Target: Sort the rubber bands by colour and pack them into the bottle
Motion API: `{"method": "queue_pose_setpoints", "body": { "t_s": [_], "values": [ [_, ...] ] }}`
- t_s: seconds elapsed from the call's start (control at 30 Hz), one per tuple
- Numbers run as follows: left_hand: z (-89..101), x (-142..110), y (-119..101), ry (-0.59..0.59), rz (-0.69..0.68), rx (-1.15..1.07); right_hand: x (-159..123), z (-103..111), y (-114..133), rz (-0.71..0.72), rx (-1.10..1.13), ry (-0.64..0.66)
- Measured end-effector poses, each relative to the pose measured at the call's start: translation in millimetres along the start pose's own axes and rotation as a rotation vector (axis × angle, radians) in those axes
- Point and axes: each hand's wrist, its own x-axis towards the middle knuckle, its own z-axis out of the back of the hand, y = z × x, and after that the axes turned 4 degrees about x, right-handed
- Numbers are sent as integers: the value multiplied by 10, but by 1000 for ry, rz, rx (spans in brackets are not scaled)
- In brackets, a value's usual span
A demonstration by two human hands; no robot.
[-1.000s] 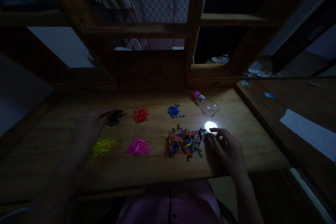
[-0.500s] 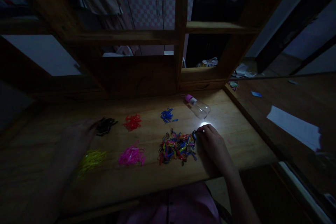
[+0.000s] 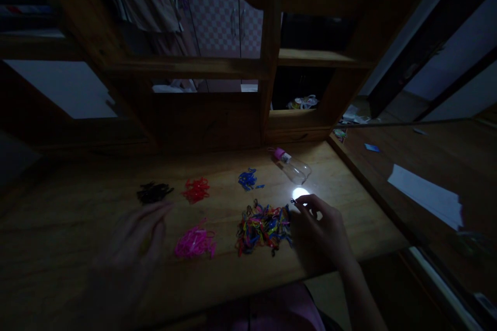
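My right hand [image 3: 324, 222] pinches a small black loop [image 3: 294, 201] between thumb and fingertips, just beyond the right side of a mixed heap [image 3: 264, 227] of coloured loops. Whether these are clips or bands is unclear. Blurred by motion, my left hand [image 3: 135, 248] hovers with thumb and fingers apart and nothing visible in them. It covers most of the yellow pile and is near the black pile [image 3: 154, 193] and the pink pile [image 3: 195, 242]. Farther back lie a red pile [image 3: 196, 190] and a blue pile [image 3: 248, 179].
A clear bottle [image 3: 297, 169] with a pink cap lies behind the mixed heap, near a bright light spot [image 3: 301, 195]. A wooden shelf unit [image 3: 205, 119] rises at the desk's back. White paper [image 3: 425, 194] and a blue card [image 3: 371, 148] lie on the surface to the right.
My left hand has moved from the black pile toward me and right, over the yellow pile. My right hand has drawn slightly away from the mixed heap with a black loop. The view has tilted up a little.
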Motion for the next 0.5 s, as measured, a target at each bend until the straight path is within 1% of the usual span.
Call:
{"method": "queue_pose_setpoints", "body": {
  "t_s": [0.07,0.1,0.23,0.37,0.5],
  "values": [
    [-75,-153,-181,11,-64,-61,17,-7,54,-10,47,-17],
    [-126,-225,-276,25,-71,-107,27,-16,71,-21,70,-18],
    [-341,-421,-680,95,-17,-295,68,-60,104,-49,122,12],
    [-449,-442,-1052,111,55,-485,89,-92,130,-60,183,41],
    [-484,-356,-1301,186,129,-698,75,-108,159,-78,261,68]
  ]
}}
